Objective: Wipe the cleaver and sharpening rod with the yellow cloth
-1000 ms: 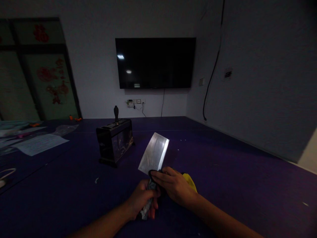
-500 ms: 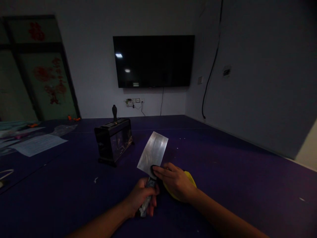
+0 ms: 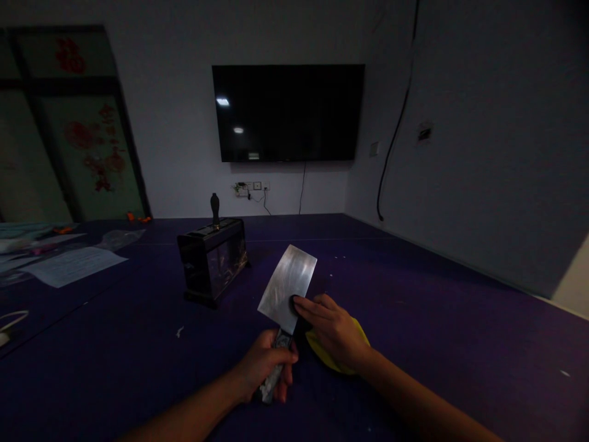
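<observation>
My left hand (image 3: 264,367) is closed round the handle of a cleaver whose broad steel blade (image 3: 286,285) tilts up and away from me. My right hand (image 3: 334,331) has its fingers pressed together on a small dark pad at the blade's right edge, near the lower part of the blade. A yellow cloth (image 3: 335,353) lies under my right palm on the purple table (image 3: 414,319).
A black knife block (image 3: 212,260) with one dark handle (image 3: 215,209) sticking up stands behind and left of the blade. Papers and plastic (image 3: 69,264) lie at the far left. A dark wall screen (image 3: 288,112) hangs ahead, and a grey wall borders the table's right edge.
My right hand has slid with its dark pad from the blade's base near the handle upward along the blade. The left hand's grip on the handle stays the same.
</observation>
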Motion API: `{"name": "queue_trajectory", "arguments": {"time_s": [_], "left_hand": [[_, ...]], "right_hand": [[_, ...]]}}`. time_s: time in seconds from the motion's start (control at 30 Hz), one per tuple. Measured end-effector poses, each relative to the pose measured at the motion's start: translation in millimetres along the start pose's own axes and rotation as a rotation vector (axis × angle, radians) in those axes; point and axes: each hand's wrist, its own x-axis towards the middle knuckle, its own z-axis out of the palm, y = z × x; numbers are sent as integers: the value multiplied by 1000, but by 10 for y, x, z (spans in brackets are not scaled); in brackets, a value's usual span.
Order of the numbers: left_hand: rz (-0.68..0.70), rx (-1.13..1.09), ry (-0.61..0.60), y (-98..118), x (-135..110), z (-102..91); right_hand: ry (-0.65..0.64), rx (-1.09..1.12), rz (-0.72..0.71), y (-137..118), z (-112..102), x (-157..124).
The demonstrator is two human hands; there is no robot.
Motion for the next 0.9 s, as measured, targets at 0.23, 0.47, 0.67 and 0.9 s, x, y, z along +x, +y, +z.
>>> {"name": "queue_trajectory", "arguments": {"time_s": [0.23,0.47,0.67,0.9], "left_hand": [[10,9,31,4,-3,11],[24,0,40,-7,8,22],[11,27,8,5,5,6],[-14,47,-45,23,-12,5]], "right_hand": [[-60,36,-92,-138,33,17],[-104,5,-131,-159,34,17],[-94,-28,-115,-76,15,4],[-10,-22,-54,82,-1,-35]]}}
